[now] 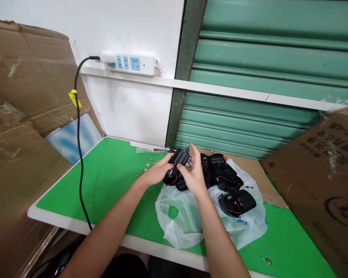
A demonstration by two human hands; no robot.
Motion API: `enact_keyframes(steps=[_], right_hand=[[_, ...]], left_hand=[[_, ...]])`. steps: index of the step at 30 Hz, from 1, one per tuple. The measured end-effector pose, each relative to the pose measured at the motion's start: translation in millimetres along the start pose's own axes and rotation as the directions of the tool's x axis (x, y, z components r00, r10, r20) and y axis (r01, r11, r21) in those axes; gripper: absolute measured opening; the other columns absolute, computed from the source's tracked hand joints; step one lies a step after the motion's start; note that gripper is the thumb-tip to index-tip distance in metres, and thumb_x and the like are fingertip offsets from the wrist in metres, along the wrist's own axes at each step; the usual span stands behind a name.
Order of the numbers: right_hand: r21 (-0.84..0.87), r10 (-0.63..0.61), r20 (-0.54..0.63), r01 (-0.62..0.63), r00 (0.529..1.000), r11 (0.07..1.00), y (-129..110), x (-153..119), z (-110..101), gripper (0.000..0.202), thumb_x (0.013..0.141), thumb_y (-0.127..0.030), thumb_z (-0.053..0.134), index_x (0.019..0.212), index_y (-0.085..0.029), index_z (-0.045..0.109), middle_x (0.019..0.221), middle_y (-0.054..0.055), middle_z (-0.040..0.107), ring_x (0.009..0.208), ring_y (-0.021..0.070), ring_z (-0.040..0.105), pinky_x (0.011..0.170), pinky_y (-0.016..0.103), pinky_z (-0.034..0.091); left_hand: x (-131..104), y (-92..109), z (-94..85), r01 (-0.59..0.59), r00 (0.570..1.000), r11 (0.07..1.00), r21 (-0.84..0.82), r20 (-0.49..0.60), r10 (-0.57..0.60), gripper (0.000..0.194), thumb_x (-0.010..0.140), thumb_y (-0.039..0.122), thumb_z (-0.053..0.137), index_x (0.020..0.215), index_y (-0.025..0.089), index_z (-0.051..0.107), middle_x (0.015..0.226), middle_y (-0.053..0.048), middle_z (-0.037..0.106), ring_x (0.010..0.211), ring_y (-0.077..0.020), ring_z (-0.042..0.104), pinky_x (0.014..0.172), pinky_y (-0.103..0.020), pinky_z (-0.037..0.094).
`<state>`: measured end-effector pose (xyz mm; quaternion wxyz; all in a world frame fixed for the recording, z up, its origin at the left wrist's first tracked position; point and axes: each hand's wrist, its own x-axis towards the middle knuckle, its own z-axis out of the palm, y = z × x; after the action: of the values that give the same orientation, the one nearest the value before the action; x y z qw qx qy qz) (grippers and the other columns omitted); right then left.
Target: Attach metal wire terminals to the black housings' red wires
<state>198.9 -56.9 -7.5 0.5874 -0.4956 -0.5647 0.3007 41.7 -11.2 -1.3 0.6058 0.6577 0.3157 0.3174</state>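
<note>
A black plastic housing [179,156] with a ribbed, battery-case-like end and a red wire is held above the table. My left hand [158,170] grips its left side, thumb on top. My right hand [195,173] is at its right side: the thumb presses the near edge, the index finger points up and away, and the other fingers are partly hidden. Several similar black housings [239,202] with red and black wires lie on a white plastic bag [179,227], to the right of and behind my hands.
Small metal parts with thin wires [146,168] lie left of my hands; another wired piece [267,261] is near the front edge. Cardboard boxes [26,116] flank the green tabletop [104,177]. A black cable [79,135] hangs from the power strip [130,63] across the table's left side.
</note>
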Motion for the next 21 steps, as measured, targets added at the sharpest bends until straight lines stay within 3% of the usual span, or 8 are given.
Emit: enact_keyframes(steps=[4, 8, 12, 21], right_hand=[[-0.011, 0.035, 0.110, -0.034, 0.993, 0.999, -4.6, -1.5, -1.1, 0.076, 0.083, -0.023, 0.058, 0.154, -0.024, 0.032, 0.125, 0.010, 0.062, 0.099, 0.0191, 0.066, 0.081, 0.031, 0.057], [-0.054, 0.040, 0.143, -0.033, 0.989, 0.998, -7.3, -1.5, -2.7, 0.069, 0.081, -0.022, 0.056, 0.149, -0.023, 0.042, 0.134, 0.010, 0.058, 0.096, 0.0181, 0.066, 0.082, 0.031, 0.056], [-0.055, 0.094, 0.167, -0.086, 0.981, 0.995, -8.0, -1.5, -3.5, 0.074, 0.078, -0.020, 0.057, 0.150, -0.022, 0.039, 0.128, 0.011, 0.061, 0.084, 0.0160, 0.066, 0.074, 0.029, 0.056], [0.022, 0.058, 0.216, -0.064, 0.975, 0.998, -5.2, -1.4, -4.2, 0.073, 0.081, -0.024, 0.064, 0.150, -0.023, 0.038, 0.136, 0.012, 0.058, 0.094, 0.0168, 0.069, 0.085, 0.031, 0.058]], left_hand=[[-1.9, -2.2, -0.7, -0.027, 0.999, 0.995, 0.101, 0.037, 0.023, 0.050, 0.094, 0.030, 0.041, 0.142, 0.019, 0.049, 0.136, -0.007, 0.059, 0.126, -0.0229, 0.051, 0.113, -0.037, 0.039], [-3.2, -3.4, -1.4, -0.094, 0.994, 0.981, 0.168, 0.080, 0.081, 0.050, 0.097, 0.030, 0.040, 0.145, 0.020, 0.044, 0.138, -0.008, 0.057, 0.125, -0.0219, 0.053, 0.113, -0.038, 0.040], [-2.6, -6.2, -2.0, -0.121, 0.990, 0.973, 0.198, 0.090, 0.105, 0.051, 0.097, 0.027, 0.040, 0.147, 0.019, 0.040, 0.144, -0.009, 0.052, 0.131, -0.0211, 0.049, 0.118, -0.039, 0.036], [-1.0, -7.2, -8.6, -0.138, 0.987, 0.956, 0.258, 0.118, 0.110, 0.051, 0.097, 0.029, 0.039, 0.148, 0.019, 0.038, 0.146, -0.011, 0.050, 0.135, -0.0221, 0.046, 0.122, -0.042, 0.033]])
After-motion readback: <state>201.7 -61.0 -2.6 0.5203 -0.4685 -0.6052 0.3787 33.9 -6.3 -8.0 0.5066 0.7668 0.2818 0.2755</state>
